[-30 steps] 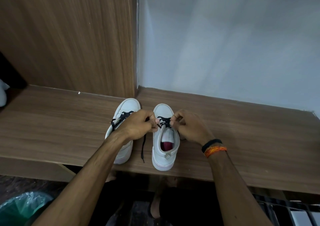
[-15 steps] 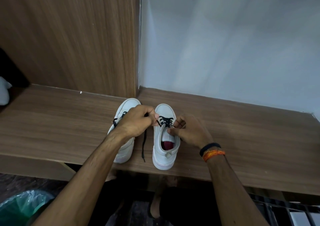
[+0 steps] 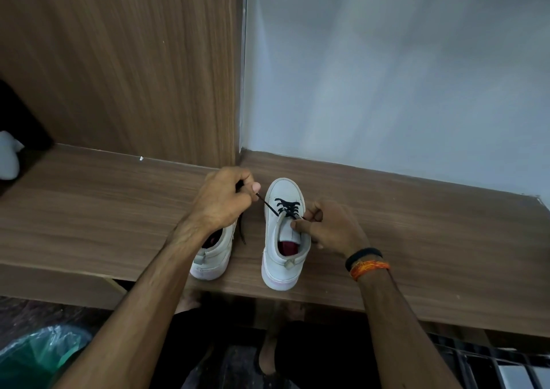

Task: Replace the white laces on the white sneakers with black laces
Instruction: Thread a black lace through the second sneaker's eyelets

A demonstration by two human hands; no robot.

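left hand (image 3: 223,201) pulled black lace (image 3: 288,207) outward, taut; sneaker (image 3: 284,234) laced.

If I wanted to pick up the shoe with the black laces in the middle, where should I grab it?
Probably by the heel of the right sneaker. Its heel end points toward the person at the shelf edge and sits bare, so come from the near side, from above, and pinch the rim of the opening there. The front is busy: the right hand pinches the black lace and the left hand pulls its end.
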